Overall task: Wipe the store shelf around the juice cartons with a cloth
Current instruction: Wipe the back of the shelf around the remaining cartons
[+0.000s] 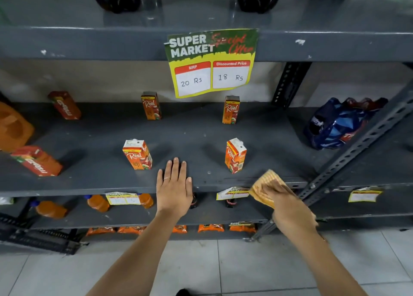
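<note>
A dark grey metal store shelf (93, 139) carries four upright juice cartons (138, 154), two in front and two behind. The left hand (174, 185) lies flat on its front edge, fingers released, between the front cartons, while the right hand (288, 206) clenches a yellow-orange cloth (266, 185) at the edge, just below the right front carton

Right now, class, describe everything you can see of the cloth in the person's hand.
The cloth is a thin, soft-looking fabric, orange-yellow with a fine check or stripe, slightly blurred. It is bunched in the right hand, with a loose corner fanning up and leftward past the fingers. It sits at the front edge of the grey shelf, below and to the right of the nearest juice carton, not touching it. Part of the cloth is hidden by the hand.
</note>
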Action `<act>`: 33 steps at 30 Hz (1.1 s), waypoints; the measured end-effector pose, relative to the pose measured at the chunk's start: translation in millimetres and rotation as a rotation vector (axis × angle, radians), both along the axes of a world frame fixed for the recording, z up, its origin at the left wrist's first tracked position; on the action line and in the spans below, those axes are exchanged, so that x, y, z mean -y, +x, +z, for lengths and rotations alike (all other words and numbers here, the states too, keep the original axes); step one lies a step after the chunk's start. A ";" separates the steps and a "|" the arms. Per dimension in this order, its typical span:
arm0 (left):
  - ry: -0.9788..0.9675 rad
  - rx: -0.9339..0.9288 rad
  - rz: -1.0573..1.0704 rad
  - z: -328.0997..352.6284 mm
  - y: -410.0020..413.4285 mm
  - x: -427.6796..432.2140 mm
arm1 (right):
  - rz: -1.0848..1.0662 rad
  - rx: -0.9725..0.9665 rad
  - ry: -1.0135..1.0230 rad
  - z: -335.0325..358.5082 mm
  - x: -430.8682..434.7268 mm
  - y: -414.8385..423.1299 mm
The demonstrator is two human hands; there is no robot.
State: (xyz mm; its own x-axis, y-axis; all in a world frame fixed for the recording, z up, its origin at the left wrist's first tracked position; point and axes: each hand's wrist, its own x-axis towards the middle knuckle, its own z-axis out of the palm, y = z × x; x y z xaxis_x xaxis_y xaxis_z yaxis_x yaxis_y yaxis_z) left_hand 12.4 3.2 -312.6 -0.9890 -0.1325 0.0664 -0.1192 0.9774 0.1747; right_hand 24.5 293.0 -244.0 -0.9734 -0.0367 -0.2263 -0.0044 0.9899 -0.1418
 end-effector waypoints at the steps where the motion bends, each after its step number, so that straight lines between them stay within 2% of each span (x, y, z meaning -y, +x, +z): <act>1: 0.006 -0.007 0.000 0.1 0.0 -0.4 | -0.031 0.043 -0.031 9.4 -8.1 1.6; 4: 0.005 -0.003 0.004 -0.8 -0.9 -0.2 | -0.086 0.084 -0.092 44.9 -30.5 -22.2; 8: -0.036 0.017 0.011 -1.9 -1.9 0.8 | -0.139 -0.150 -0.188 79.3 -37.3 -94.0; 12: -0.004 -0.007 0.006 0.4 -1.0 0.1 | -0.158 -0.226 -0.330 75.7 -12.1 -196.9; 16: 0.029 -0.039 -0.001 3.0 -1.8 -1.0 | -0.055 -0.370 -0.265 62.0 28.0 -278.1; 19: 0.031 -0.065 -0.005 2.7 -2.7 -0.7 | -0.057 -0.286 -0.162 43.6 49.0 -318.7; 22: 0.013 -0.064 -0.019 0.6 -3.0 0.5 | -0.171 -0.092 -0.210 16.1 59.9 -326.6; 25: 0.004 -0.067 -0.017 0.2 -3.0 0.3 | -0.296 -0.134 -0.182 -4.3 64.5 -312.3; 29: 0.004 -0.070 -0.009 2.0 -2.7 -0.5 | 0.003 -0.128 0.002 -15.0 55.6 -294.1; 33: 0.004 -0.055 -0.004 0.6 -2.1 -0.3 | 0.022 -0.039 0.026 -14.6 39.3 -241.4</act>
